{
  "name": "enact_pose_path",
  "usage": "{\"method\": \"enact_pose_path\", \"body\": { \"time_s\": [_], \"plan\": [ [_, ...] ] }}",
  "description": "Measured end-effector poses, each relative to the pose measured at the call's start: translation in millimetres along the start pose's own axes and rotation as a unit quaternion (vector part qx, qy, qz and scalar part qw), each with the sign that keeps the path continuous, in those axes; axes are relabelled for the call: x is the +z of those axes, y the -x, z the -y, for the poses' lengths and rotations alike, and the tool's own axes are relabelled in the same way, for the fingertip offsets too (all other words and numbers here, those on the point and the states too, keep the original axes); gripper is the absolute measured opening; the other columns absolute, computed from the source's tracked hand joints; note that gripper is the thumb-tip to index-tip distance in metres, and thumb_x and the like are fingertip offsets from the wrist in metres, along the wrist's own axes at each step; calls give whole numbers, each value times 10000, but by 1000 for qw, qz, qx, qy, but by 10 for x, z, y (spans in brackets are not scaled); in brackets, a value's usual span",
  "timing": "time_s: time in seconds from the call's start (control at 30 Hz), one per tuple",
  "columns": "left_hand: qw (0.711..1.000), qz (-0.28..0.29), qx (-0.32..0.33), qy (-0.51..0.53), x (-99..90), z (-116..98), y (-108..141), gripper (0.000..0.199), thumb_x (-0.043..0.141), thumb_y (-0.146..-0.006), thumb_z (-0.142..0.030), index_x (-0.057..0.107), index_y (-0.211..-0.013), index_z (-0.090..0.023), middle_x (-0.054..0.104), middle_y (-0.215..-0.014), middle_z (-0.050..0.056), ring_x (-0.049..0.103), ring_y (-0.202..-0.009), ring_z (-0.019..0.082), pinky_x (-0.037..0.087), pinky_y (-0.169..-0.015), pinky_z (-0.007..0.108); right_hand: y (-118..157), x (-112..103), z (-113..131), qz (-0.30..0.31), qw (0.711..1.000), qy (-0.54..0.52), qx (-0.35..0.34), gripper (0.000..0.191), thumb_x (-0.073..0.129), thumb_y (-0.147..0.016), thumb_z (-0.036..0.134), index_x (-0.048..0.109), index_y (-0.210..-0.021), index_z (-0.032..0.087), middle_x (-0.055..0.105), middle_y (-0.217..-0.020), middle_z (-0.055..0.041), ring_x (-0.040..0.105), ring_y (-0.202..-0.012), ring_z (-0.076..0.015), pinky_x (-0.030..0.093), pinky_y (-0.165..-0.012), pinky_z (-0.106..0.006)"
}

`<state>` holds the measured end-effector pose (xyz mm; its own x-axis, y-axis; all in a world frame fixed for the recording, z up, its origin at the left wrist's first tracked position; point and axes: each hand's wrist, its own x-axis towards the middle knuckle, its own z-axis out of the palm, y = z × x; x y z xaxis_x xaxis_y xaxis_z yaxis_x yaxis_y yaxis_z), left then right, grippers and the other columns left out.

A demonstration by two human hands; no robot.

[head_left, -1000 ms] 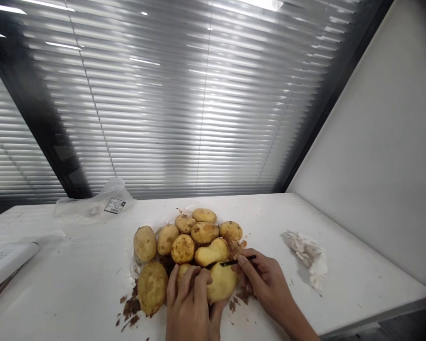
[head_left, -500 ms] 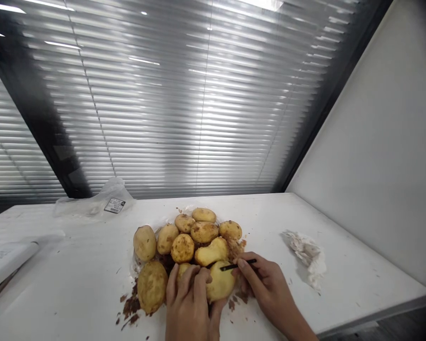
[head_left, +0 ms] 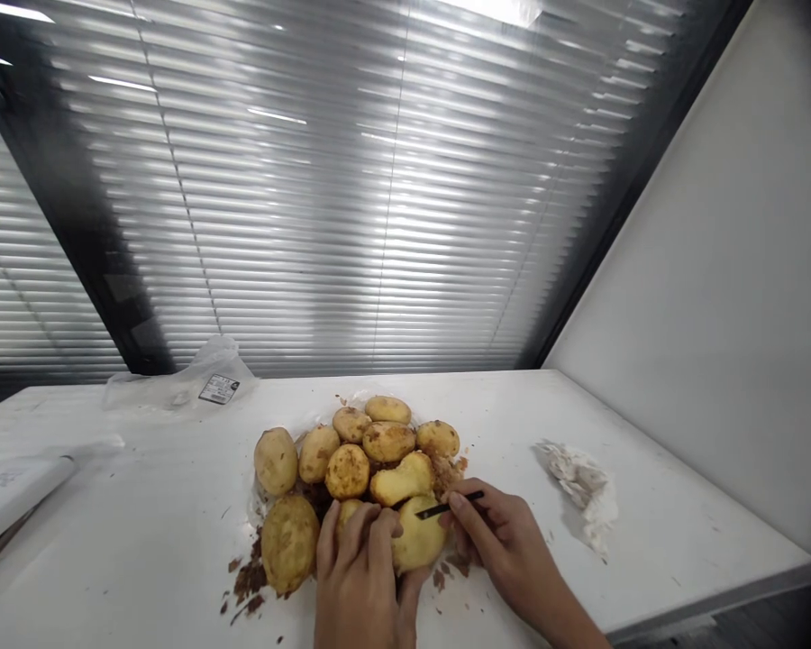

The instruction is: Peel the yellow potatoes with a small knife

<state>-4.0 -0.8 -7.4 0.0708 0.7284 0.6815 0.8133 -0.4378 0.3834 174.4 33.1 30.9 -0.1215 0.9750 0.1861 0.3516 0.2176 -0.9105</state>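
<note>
head cam | 11 lumpy yellow potatoes [head_left: 347, 470] piled around 6 o'clock | left hand [head_left: 357, 577] fingers wrapped round 1 pale scraped potato [head_left: 419, 538] | right hand [head_left: 504, 532] fingers pinching 1 thin black tool [head_left: 444, 507]

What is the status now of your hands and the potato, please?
Left hand holding pale potato. Right hand pinching thin black tool, tip at the potato. Next potato close behind it; brown peelings on the table below.

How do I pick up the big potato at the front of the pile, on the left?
Probably grip the big oval yellow-brown potato around its fat middle, coming from the left. That side is open, while the left hand is close on its right and another potato sits behind it.
</note>
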Motion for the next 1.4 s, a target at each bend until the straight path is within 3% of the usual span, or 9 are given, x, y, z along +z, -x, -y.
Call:
{"method": "enact_pose_path", "body": {
  "time_s": [0.33, 0.47, 0.6, 0.73, 0.93, 1.17, 1.4],
  "plan": [
    [1000, -19, -11, -2, 22, -36, -3, 191, 532, -845, -263, 539, -1029, -213, 662, -960, 42, 579, -1028, 244, 254, -1106, 468, 5, 39, -23, -22, 999, -42, 3, 367, 552, -891, 519, 609, -827, 162, 559, -524, 19, 491, -418, -114, 397, -416, -215],
    [1000, -11, -11, -2, 22, -10, 3, 195, 545, -838, -258, 539, -1029, -218, 658, -962, 21, 576, -1039, 230, 238, -1118, 446, -5, 32, -60, 12, 997, -78, 15, 379, 527, -910, 520, 608, -833, 158, 524, -489, 37, 477, -396, -107, 394, -406, -211],
    [1000, -1, 6, -8, 8, 22, 6, 207, 589, -824, -277, 540, -1019, -229, 663, -990, 13, 576, -1039, 226, 222, -1123, 427, -27, 17, -99, -26, 998, -58, 3, 382, 559, -893, 523, 620, -817, 154, 546, -505, 25, 479, -412, -107, 396, -415, -212],
    [1000, -4, -4, -8, 24, 15, 16, 206, 554, -842, -271, 542, -1041, -218, 669, -987, 37, 570, -1053, 245, 239, -1114, 453, -29, 27, -108, 9, 995, -100, 16, 411, 541, -894, 550, 624, -824, 153, 510, -467, 42, 458, -380, -106, 389, -393, -213],
    [1000, -8, -16, 10, 50, 5, 28, 186, 554, -847, -287, 540, -1019, -220, 665, -971, 44, 572, -1051, 250, 234, -1117, 476, -14, 24, -67, -5, 996, -85, 6, 397, 547, -891, 543, 619, -790, 167, 529, -503, 31, 469, -413, -113, 411, -422, -222],
    [1000, 10, 11, -25, 2, 47, 10, 230, 586, -840, -313, 537, -1043, -218, 665, -1005, 44, 579, -1039, 247, 276, -1089, 464, -2, 23, -82, -18, 997, -78, -1, 369, 537, -916, 498, 620, -797, 159, 535, -515, 27, 470, -432, -99, 391, -428, -200],
    [1000, -11, -15, -8, -1, -33, -17, 145, 534, -862, -290, 526, -991, -224, 654, -984, 27, 586, -1025, 226, 267, -1109, 466, 11, 75, -102, -20, 997, -74, 1, 379, 518, -925, 499, 639, -830, 153, 557, -540, 15, 488, -433, -106, 404, -426, -207]
  ]
}}
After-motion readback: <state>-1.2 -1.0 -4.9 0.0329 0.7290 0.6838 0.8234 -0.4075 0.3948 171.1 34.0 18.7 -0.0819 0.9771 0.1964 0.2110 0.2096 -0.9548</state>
